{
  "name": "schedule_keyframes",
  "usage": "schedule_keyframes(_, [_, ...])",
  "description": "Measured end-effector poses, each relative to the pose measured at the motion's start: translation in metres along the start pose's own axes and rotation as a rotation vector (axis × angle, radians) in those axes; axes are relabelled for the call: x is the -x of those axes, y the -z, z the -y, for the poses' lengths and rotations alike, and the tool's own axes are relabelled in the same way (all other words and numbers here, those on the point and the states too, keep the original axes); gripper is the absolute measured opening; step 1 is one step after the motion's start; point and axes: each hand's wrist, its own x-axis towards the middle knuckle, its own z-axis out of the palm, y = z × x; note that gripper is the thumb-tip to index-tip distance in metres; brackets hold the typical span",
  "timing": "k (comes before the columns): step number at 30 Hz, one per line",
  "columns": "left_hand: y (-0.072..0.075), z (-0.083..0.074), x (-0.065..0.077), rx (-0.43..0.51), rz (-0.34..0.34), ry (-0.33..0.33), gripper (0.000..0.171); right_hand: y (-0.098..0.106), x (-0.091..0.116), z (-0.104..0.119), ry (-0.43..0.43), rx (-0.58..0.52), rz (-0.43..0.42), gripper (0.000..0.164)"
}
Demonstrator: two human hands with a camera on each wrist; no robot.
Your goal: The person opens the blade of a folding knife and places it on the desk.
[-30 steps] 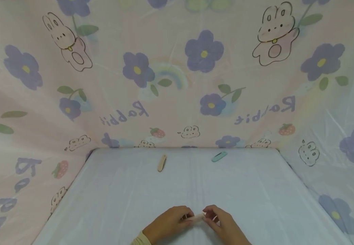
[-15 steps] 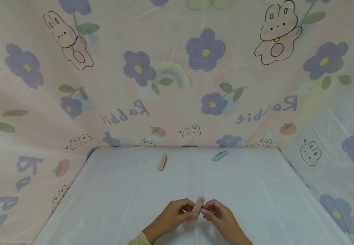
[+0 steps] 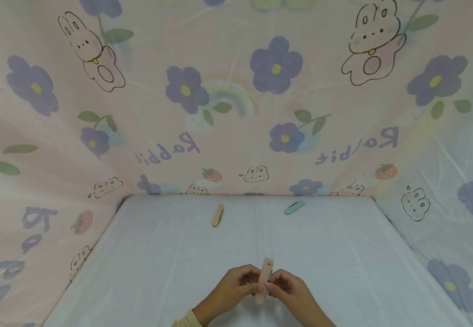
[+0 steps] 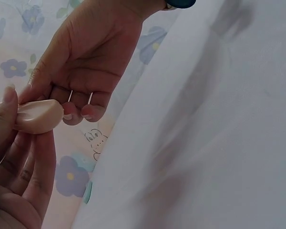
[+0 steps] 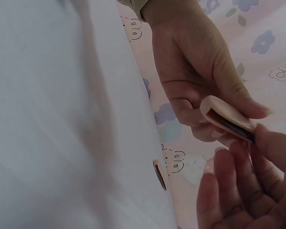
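Note:
A pale pink nail clipper (image 3: 264, 279) is held nearly upright between both hands, above the front of the table. My left hand (image 3: 238, 284) pinches it from the left, thumb across its lower part. From the other side my right hand (image 3: 291, 288) pinches its edge between thumb and fingertips. The left wrist view shows the rounded end of the clipper (image 4: 40, 117) between the fingers. A dark slot runs along the side of the clipper (image 5: 226, 117) in the right wrist view. Farther back lie a beige nail clipper (image 3: 217, 215) and a teal one (image 3: 294, 207).
A white cloth covers the table (image 3: 171, 254). Behind and on both sides hangs a patterned curtain (image 3: 236, 150) with flowers and rabbits, meeting the table's edges. In the right wrist view the beige clipper (image 5: 160, 174) lies near the table edge.
The pink clipper has turned from lying nearly level between the hands to nearly upright, its holed end pointing away. Both hands have moved slightly forward. The two clippers at the back stay put.

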Motion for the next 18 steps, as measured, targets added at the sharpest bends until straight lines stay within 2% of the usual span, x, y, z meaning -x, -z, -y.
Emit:
schedule_keyframes(3, [-0.001,-0.008,0.001,0.034,0.010,-0.005,0.024,0.001,-0.001,-0.002,0.012,0.006,0.019,0.017])
schedule_keyframes(10, [0.000,0.014,-0.001,0.104,0.026,0.039,0.024,0.001,-0.002,-0.002,0.033,0.012,0.038,0.017])
schedule_keyframes(18, [-0.001,0.017,0.000,0.119,0.022,0.069,0.025,0.002,0.000,-0.002,0.080,0.074,0.037,0.014])
